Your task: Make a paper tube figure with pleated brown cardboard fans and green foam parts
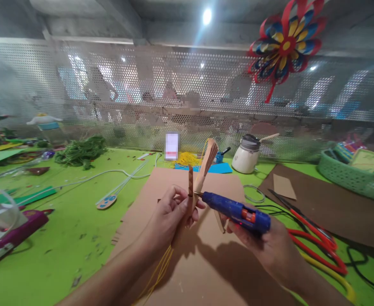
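My left hand (174, 208) is closed on a rolled brown paper craft piece (209, 155), its pleated end fanning out upward and tilting right. A narrow, dark-edged brown paper strip (190, 180) stands upright beside it, pinched in the same fingers. Thin yellow strings (161, 267) trail down from the lower end. My right hand (269, 246) grips a blue hot glue gun (234, 208), a red light glowing on it. Its metal nozzle meets the paper just by my left fingertips; whether glue is coming out I cannot tell.
Beneath my hands lies a brown cardboard sheet (161, 182) on the green table (72, 229). Red-handled scissors (317, 229) rest at right, near a green basket (343, 174). A white jug (246, 155) and yellow strands (188, 159) stand behind. At left are a purple power strip (14, 238) and green strands (81, 151).
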The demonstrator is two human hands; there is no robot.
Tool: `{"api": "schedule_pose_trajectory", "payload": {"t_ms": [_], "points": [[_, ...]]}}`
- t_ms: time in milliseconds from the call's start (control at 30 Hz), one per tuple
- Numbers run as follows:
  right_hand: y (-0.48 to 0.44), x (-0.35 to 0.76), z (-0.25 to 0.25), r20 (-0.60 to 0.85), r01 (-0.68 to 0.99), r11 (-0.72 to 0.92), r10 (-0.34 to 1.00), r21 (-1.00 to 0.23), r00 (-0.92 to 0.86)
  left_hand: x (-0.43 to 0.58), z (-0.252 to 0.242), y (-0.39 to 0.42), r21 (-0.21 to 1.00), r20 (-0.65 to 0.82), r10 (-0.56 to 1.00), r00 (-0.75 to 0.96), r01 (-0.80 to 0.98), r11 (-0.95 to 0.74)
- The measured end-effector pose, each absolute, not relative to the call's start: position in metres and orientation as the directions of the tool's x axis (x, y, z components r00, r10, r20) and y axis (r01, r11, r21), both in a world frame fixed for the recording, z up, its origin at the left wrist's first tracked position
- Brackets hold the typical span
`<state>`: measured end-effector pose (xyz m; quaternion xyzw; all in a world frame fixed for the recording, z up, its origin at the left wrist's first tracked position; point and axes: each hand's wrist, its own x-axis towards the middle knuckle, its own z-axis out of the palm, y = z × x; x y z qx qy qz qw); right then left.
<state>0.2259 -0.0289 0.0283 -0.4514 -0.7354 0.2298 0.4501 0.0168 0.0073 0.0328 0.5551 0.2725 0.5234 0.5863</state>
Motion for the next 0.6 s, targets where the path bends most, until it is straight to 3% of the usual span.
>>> {"api": "schedule_pose_trajectory", "payload": {"t_ms": [333, 600], "points": [[-0.0296, 0.2237, 0.0292, 0.506, 0.514, 0.508, 0.848, -0.692, -0.157, 0.0185, 0.0292, 0.0088, 0.933, 0.206, 0.934, 0.293, -0.347, -0.096], [-0.0294, 0.2271, 0.0225, 0.464, 0.493, 0.49, 0.866, -0.719, -0.184, 0.0198, 0.0349, 0.0045, 0.929, 0.195, 0.943, 0.269, -0.36, -0.09]]}}
